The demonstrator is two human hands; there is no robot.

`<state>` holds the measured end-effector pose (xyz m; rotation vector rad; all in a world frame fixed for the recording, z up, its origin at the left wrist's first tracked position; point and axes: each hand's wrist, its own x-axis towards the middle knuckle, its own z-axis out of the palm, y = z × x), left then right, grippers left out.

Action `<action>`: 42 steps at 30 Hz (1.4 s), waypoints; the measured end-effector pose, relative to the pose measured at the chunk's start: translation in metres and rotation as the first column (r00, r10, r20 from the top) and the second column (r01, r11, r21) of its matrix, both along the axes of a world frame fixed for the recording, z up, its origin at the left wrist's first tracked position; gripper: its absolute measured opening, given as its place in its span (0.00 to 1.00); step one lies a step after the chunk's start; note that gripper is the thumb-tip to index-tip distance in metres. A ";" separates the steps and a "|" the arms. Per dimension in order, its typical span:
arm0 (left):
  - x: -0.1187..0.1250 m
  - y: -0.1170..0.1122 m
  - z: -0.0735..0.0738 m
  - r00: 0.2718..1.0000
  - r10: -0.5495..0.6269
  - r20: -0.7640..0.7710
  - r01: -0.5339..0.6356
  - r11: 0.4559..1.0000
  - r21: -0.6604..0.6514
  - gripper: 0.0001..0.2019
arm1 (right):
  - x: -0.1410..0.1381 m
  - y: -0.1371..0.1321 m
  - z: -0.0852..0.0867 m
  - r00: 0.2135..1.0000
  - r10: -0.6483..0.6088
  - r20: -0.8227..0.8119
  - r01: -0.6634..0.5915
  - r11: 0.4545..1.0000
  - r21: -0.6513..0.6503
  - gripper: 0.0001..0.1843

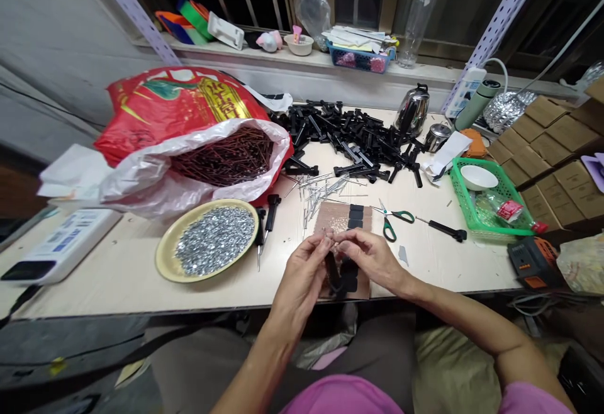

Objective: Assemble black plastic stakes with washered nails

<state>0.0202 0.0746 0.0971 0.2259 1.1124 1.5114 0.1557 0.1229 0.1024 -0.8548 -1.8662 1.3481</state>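
Note:
My left hand (306, 262) and my right hand (370, 255) meet fingertip to fingertip over a brown cardboard piece (325, 212) near the table's front edge. A black plastic handle-like part (334, 272) points down toward me from my left fingers, which are closed on it. My right thumb and forefinger are pinched at its upper end; whatever they hold is too small to make out. Black pads (356, 216) and many tiny brass-coloured bits (337, 222) lie on the cardboard. Scissors with green handles (391, 219) lie open beyond my right hand.
A dish of small metal pieces (214, 241) stands left, before a red bag (189, 106) of thin dark rods. Behind are loose metal pins (325, 190) and a heap of black parts (349, 131). At right are a green basket (457, 194), small cartons (542, 143) and another black part (443, 229).

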 end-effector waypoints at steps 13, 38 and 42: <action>0.020 -0.001 0.003 0.983 -0.109 0.150 0.107 0.994 0.024 0.14 | 0.016 -0.013 0.007 0.973 0.203 -0.109 -0.227 0.756 -0.614 0.26; 0.010 -0.020 -0.096 -0.210 0.201 -0.957 0.167 0.972 0.167 0.22 | 0.060 0.041 -0.057 0.787 -0.138 0.601 -0.473 0.491 0.732 0.15; 0.009 -0.021 -0.095 -0.223 0.178 -0.958 0.152 0.977 0.147 0.23 | 0.061 0.046 -0.058 0.765 -0.320 0.560 -0.289 0.606 0.741 0.17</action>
